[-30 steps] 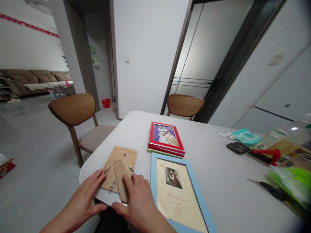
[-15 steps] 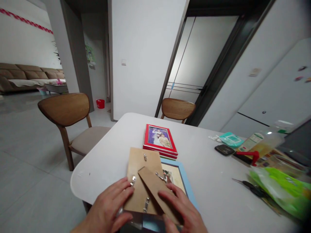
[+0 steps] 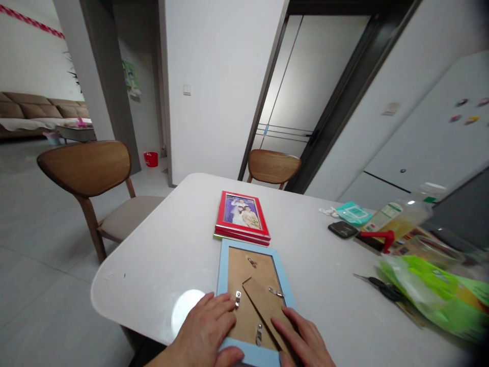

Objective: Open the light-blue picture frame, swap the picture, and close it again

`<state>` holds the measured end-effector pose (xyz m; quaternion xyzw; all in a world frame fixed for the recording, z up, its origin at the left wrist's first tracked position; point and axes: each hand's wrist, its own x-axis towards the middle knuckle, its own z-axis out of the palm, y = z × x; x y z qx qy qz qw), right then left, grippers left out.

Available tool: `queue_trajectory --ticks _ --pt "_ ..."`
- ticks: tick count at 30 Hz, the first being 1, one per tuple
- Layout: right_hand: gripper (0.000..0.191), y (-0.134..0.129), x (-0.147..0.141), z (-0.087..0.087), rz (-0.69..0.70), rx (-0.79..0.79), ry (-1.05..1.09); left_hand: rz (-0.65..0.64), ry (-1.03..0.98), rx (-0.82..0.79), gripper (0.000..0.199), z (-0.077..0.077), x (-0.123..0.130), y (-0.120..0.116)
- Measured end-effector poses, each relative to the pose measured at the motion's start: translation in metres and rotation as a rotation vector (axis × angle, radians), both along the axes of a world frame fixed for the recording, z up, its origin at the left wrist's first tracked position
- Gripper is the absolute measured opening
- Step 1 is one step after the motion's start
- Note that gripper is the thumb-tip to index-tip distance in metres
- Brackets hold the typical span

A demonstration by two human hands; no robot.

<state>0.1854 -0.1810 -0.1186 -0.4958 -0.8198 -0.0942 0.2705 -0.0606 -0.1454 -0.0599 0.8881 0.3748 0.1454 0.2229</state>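
Observation:
A light-blue picture frame (image 3: 223, 265) lies on the table with a brown backing board (image 3: 239, 275) set within its border. The board carries several metal clips and a slanting brown support leg (image 3: 263, 306). My left hand (image 3: 208, 326) rests with flat fingers on the board's left side beside a clip, its thumb over the frame's near edge. At the lower right, my right hand (image 3: 303, 336) has its fingers against the support leg and its thumb near the leg's lower end; that end is partly hidden. Beyond the blue frame lies a stack of red picture frames (image 3: 244, 216), the top one showing a photo.
On the white table's (image 3: 160, 275) right side are dark-handled scissors (image 3: 384, 289), a green plastic package (image 3: 428, 290), a black flat object (image 3: 343, 229), a wipes pack (image 3: 353, 213) and a large bottle (image 3: 401, 216). Wooden chairs (image 3: 91, 168) stand at the left and far side.
The backing board has moved from lying askew over the blue frame's left side to sitting inside its border. Both hands moved with it, and the left fingers now lie flat. The view has shifted slightly.

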Motion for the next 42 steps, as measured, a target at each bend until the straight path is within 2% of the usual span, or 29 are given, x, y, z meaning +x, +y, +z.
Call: queue_trajectory --ticks 3,6,11,17,23,29,38,42 --pt "0.043 -0.003 -0.008 0.005 0.001 0.018 0.002 -0.037 0.008 -0.001 0.041 -0.001 0.0 -0.002" --pt "0.039 -0.003 -0.017 0.02 0.028 0.029 -0.048 -0.088 -0.023 0.011 0.028 -0.002 0.0 -0.004" --pt "0.029 0.002 -0.029 0.041 0.112 -0.058 -0.161 -0.055 -0.08 0.007 0.019 -0.003 -0.003 -0.004" --pt "0.028 0.006 -0.038 0.046 0.146 -0.143 -0.153 -0.059 -0.093 -0.006 0.019 -0.003 -0.005 -0.002" --pt "0.012 0.021 -0.052 0.055 0.051 -0.32 0.084 -0.058 -0.106 -0.008 0.018 -0.005 -0.005 -0.001" --pt "0.013 0.029 -0.049 0.061 0.142 -0.475 0.074 -0.046 -0.113 -0.027 0.017 -0.003 -0.005 -0.001" --pt "0.021 0.016 -0.054 0.065 0.188 -0.421 0.044 -0.019 -0.151 -0.013 0.016 -0.006 -0.005 -0.003" --pt "0.019 0.015 -0.047 0.055 0.153 -0.311 0.096 -0.03 -0.181 0.01 0.016 -0.007 -0.004 -0.003"
